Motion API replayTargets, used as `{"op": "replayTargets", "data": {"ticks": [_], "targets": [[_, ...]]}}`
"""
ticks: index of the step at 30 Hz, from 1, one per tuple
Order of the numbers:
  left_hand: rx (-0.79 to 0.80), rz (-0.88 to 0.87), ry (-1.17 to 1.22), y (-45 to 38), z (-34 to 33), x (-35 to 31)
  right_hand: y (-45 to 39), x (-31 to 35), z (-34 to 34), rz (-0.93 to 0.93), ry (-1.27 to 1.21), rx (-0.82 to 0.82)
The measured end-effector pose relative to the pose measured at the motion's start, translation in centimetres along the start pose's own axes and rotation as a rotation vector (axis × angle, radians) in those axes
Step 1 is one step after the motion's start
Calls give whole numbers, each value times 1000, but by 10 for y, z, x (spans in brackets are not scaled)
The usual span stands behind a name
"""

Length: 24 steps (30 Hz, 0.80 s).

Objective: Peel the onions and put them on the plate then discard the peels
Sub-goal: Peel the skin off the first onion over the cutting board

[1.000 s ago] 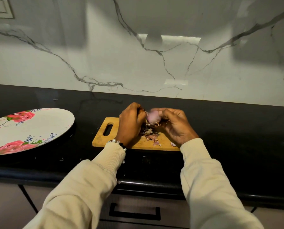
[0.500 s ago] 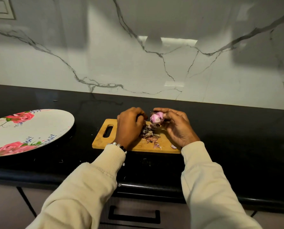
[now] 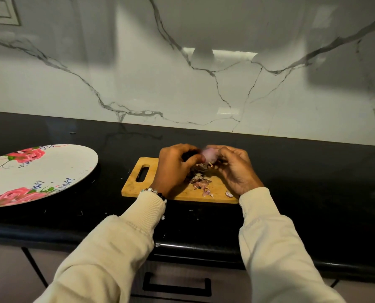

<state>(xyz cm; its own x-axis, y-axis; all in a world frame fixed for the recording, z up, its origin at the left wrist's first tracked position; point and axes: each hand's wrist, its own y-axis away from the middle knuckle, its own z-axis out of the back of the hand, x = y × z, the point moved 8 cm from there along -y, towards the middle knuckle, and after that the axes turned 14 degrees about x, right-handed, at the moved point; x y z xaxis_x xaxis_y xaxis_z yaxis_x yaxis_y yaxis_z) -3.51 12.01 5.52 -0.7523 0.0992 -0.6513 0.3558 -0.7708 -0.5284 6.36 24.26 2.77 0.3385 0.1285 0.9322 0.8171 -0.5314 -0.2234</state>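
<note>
Blurring onion point(image 3: 209, 154) — half-hidden between hands.

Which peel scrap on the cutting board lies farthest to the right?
The small pink scrap beside the right hand's wrist, near the cutting board's front right corner. The other peels cluster nearer the middle.

The worktop point(image 3: 302, 193) across the middle of the frame was black polished stone, glossy enough to mirror the wall. That wall point(image 3: 182, 88), filling the upper half, was smooth white marble-look slab with grey veins and a bright sheen. The cutting board point(image 3: 134, 186) at centre was pale matt wood. The plate point(image 3: 51, 171) at left looked glazed, smooth, with printed roses. The peels point(image 3: 200, 182) on the board were thin, dry and papery. Both sleeves point(image 3: 107, 248) were cream ribbed knit cloth.
</note>
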Motion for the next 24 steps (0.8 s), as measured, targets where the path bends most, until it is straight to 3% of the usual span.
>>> {"op": "replayTargets", "data": {"ticks": [5, 24], "targets": [[25, 54, 165, 1, -3, 4, 3, 2, -2, -4, 4, 10], [-41, 76, 64, 0, 3, 4, 6, -1, -7, -40, -114, -2]]}}
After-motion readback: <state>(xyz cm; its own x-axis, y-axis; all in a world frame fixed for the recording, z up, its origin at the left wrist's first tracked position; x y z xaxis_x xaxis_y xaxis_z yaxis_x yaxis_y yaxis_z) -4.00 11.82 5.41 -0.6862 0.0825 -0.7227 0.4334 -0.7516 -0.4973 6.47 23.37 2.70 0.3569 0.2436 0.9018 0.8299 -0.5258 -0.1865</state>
